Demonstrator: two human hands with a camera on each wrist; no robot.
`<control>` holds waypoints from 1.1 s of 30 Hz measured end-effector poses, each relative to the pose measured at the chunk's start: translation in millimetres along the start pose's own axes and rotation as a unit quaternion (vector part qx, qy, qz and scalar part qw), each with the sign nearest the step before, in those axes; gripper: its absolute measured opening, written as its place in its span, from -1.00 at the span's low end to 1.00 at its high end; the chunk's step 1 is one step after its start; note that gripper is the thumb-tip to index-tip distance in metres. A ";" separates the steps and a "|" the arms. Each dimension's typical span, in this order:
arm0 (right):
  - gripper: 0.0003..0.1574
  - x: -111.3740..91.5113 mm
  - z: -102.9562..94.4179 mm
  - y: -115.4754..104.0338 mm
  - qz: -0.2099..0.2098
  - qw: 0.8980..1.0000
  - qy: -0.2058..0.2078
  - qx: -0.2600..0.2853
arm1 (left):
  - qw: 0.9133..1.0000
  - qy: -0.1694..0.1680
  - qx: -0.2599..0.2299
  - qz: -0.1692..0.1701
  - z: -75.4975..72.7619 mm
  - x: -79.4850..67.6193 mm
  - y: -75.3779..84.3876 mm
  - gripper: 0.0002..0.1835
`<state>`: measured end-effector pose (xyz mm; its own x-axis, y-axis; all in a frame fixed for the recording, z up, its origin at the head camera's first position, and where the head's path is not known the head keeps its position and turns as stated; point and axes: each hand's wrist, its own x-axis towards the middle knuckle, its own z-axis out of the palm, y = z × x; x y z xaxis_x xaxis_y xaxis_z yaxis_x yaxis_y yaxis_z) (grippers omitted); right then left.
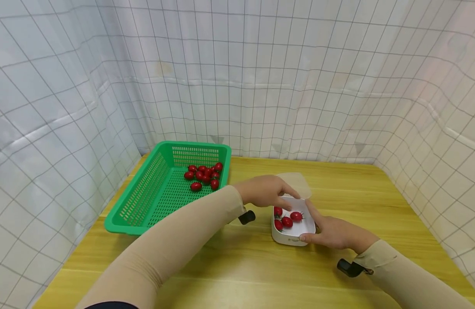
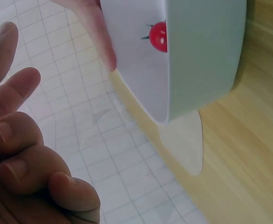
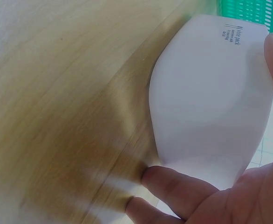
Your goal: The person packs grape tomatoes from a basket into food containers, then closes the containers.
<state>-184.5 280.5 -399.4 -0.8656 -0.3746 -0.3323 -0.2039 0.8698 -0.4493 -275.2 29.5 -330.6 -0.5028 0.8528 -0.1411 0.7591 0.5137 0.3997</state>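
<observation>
A white plastic box (image 1: pixel 285 238) with an open top stands on the table, several cherry tomatoes (image 1: pixel 287 222) lying inside. My right hand (image 1: pixel 334 231) grips its right side, thumb at the front rim and a finger at the back corner. The box's outer wall (image 3: pixel 211 93), with small print, fills much of the right wrist view. Over the box's back left rim hovers my left hand (image 1: pixel 264 191). In the left wrist view that hand's fingers (image 2: pixel 22 130) are loosely curled with nothing visible between them. One tomato (image 2: pixel 158 37) shows inside the box there.
Left of the box, a green slotted basket (image 1: pixel 131 228) holds several more cherry tomatoes (image 1: pixel 199 175) toward its right side. Behind the box lies a flat translucent sheet, lid-like (image 1: pixel 295 182). White gridded curtains (image 1: pixel 252 86) enclose the wooden table (image 1: pixel 245 274) at the back and sides.
</observation>
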 end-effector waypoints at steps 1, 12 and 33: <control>0.56 -0.1 0.0 -0.1 0.001 1.000 0.000 -0.001 | 1.000 0.004 -0.003 -0.004 -2.1 -2.6 -2.1 -0.49; 0.57 2.4 0.9 1.0 0.005 1.000 0.005 -0.004 | 0.993 0.056 -0.075 -0.078 -39.3 -58.7 -59.6 -0.49; 0.56 -0.9 -0.7 -1.2 -0.010 1.000 0.007 0.003 | 0.966 0.054 -0.070 -0.242 -40.8 -156.7 -189.1 -0.52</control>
<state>-183.8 280.0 -398.0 -0.8676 -0.3870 -0.3123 -0.2183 0.8606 -0.4601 -356.8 -205.1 -347.1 -0.8306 0.4974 -0.2503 0.3649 0.8258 0.4300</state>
